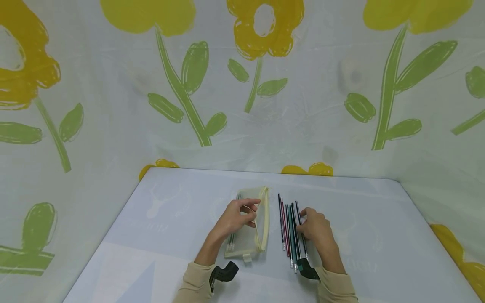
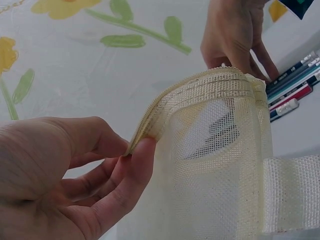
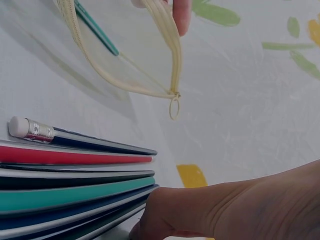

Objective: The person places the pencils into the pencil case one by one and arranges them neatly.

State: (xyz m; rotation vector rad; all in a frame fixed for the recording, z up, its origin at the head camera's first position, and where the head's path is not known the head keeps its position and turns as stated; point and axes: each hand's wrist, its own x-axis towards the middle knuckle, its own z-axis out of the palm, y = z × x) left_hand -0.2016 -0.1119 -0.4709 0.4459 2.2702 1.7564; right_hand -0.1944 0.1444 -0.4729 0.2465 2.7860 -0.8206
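Note:
A cream mesh zip pouch point(image 1: 247, 244) lies on the table with its zip undone and its mouth gaping to the right. My left hand point(image 1: 236, 216) pinches the zipped edge point(image 2: 145, 117) between thumb and fingers, lifting it. Green pencils point(image 1: 231, 242) show inside along the pouch's left side. To the right, several pencils point(image 1: 291, 235) in navy, teal and red lie side by side, eraser ends toward me. My right hand point(image 1: 317, 227) pinches the rightmost dark pencil point(image 1: 304, 242), thumb over it; its fingertips are mostly hidden in the right wrist view.
The pale table point(image 1: 159, 235) carries faint printed shapes. Behind it hangs a white curtain point(image 1: 303, 105) with yellow flowers and green stems. A ring pull point(image 3: 174, 107) dangles from the zip's end, and a white fabric tab point(image 2: 290, 195) sticks out of the pouch's near side.

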